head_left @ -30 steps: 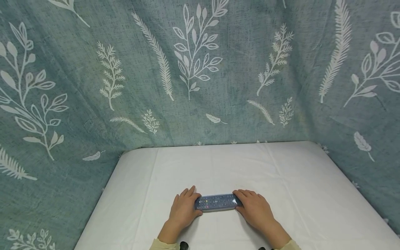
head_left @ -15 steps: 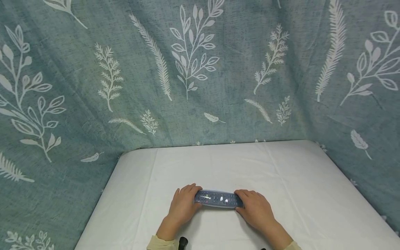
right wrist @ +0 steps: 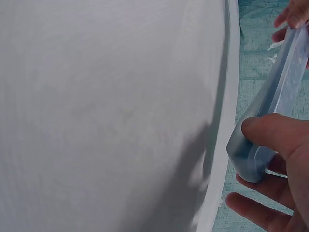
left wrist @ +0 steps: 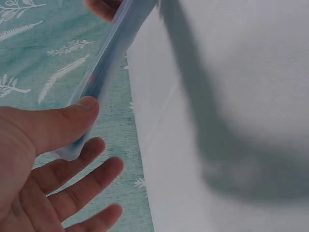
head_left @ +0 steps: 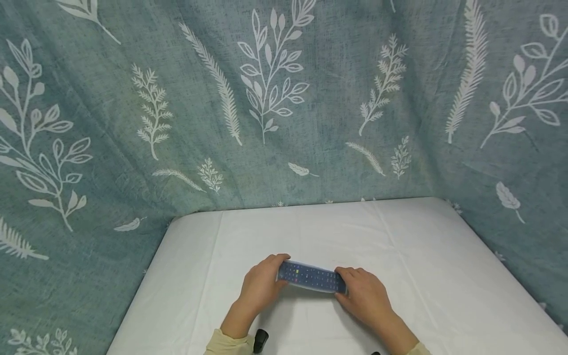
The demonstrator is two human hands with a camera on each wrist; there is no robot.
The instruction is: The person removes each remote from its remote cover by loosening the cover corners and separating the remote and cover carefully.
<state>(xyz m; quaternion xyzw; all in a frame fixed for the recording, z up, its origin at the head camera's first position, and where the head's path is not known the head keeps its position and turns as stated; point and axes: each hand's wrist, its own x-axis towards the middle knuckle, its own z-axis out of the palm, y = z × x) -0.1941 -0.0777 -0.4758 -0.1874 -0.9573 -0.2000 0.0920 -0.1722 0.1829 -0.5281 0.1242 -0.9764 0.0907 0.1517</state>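
The remote control (head_left: 312,277), in a translucent cover, is between the two hands, one end in each, raised off the white-covered counter (head_left: 301,231). Its buttons face up toward the head camera, and it slants in that view, the left end higher than the right. The left hand (head_left: 262,283) pinches the left end, thumb on the near edge and index finger opposite; the left wrist view shows its remaining fingers spread loosely apart. The right hand (head_left: 366,296) pinches the other end likewise, thumb along the near edge, fingers behind and below. Both forearms come from the lower edge and angle inward, the left one from a pale yellow sleeve (head_left: 228,343).
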